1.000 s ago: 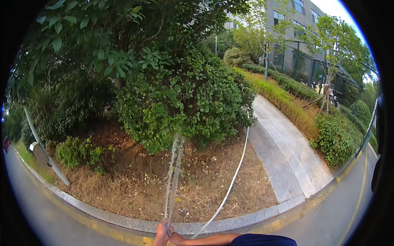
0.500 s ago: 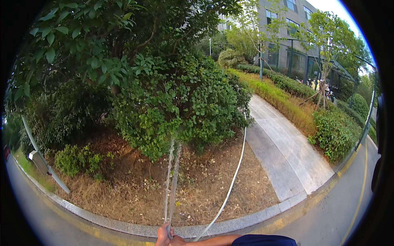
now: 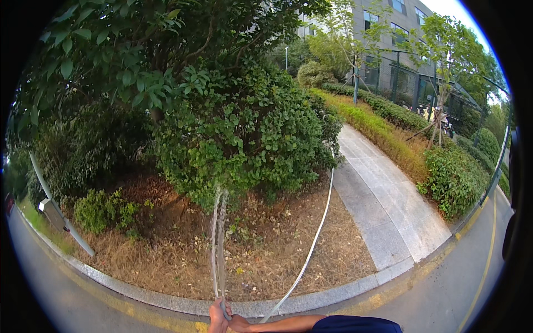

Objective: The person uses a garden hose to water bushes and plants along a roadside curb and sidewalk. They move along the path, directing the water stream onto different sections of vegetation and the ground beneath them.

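My left hand is closed round a grey hose end at the bottom of the view. My right hand is closed on it just behind and to the right, its fingers partly hidden. A twin-looking stream of water shoots from the hose end up into a dense leafy bush. To my right, a white hose runs from the lower edge across dry grass toward the bush.
A stone curb borders the road with yellow lines. A paved path climbs rightward of the bush beside shrubs. A leaning pole with a metal box stands left; a grey building is behind.
The water stream and the hose end in my hands have swung somewhat left. Both hands keep their hold.
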Motion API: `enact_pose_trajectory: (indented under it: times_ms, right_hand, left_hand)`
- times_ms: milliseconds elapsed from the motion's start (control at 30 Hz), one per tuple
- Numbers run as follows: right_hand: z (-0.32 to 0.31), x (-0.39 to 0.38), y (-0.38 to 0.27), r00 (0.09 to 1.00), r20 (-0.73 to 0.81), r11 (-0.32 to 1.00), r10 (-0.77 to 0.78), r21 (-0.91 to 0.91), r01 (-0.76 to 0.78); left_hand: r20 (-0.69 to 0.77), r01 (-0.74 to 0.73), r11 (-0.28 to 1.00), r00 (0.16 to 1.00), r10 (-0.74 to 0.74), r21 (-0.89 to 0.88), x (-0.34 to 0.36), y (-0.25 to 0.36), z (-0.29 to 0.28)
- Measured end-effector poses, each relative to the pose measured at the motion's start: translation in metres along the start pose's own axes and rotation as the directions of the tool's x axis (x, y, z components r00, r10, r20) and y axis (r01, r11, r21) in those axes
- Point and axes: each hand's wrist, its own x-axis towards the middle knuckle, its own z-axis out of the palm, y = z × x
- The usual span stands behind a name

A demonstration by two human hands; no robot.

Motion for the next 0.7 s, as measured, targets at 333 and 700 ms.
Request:
enact_pose_trajectory:
  times_ms: [333, 700]
  right_hand:
    - [-0.029, -0.037, -0.035, 0.994, 0.010, 0.994, 0.110, -0.017, -0.110]
    - [-0.016, -0.019, -0.012, 0.992, -0.037, 0.991, 0.118, 0.070, -0.115]
  left_hand:
    - [-0.037, -0.010, 0.999, 0.999, 0.008, -0.040, -0.009, 0.004, 0.012]
    - [0.139, 0.093, 0.992, 0.985, -0.104, 0.086, -0.002, 0.005, 0.012]
